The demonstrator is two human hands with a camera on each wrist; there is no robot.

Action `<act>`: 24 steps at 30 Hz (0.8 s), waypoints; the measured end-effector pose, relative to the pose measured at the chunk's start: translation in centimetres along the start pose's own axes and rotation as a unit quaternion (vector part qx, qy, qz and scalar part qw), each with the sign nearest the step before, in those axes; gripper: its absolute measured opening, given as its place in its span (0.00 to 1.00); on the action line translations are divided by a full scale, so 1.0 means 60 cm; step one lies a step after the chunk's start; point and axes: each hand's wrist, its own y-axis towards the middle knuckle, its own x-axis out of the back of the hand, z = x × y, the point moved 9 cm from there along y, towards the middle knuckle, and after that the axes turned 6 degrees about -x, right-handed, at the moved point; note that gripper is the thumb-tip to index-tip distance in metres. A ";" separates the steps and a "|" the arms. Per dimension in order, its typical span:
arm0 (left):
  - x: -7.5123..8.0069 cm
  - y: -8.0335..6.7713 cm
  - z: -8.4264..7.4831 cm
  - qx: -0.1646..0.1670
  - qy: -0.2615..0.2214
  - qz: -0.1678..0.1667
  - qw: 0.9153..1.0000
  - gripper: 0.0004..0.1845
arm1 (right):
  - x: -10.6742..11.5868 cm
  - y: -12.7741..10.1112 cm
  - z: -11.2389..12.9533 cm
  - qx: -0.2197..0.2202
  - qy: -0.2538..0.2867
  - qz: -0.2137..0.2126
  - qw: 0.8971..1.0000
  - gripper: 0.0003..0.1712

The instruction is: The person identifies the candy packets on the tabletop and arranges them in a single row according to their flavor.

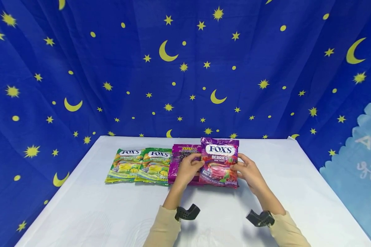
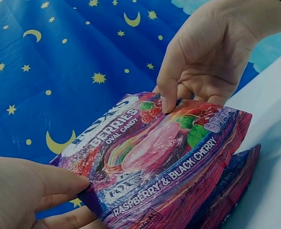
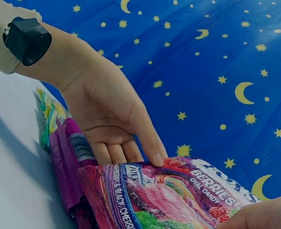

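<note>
both hands, left hand (image 1: 188, 168) and right hand (image 1: 248, 171), pinch the fox's berries candy bag (image 1: 219, 162) by its side edges, tilted up near the desk's (image 1: 80, 206) far edge; keep it level, seat squarely on purple bag (image 1: 180, 161).

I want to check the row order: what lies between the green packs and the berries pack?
A purple pack, partly under the berries pack, right of the green packs; head view.

berries bag (image 1: 219, 162) reads "fox's berries oval candy, raspberry & black cherry"; green bags (image 1: 139, 165) read "fox's".
</note>
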 end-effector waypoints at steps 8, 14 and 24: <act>0.000 -0.011 -0.017 0.006 0.007 -0.001 1.000 0.21 | 0.000 0.004 -0.005 -0.001 -0.003 0.000 1.000 0.34; -0.002 0.000 0.017 0.001 0.023 -0.007 1.000 0.20 | -0.001 0.012 -0.017 -0.003 -0.002 0.008 1.000 0.34; -0.036 0.001 -0.021 -0.070 0.179 -0.012 0.981 0.15 | 0.024 0.018 -0.037 -0.016 -0.032 -0.006 0.999 0.35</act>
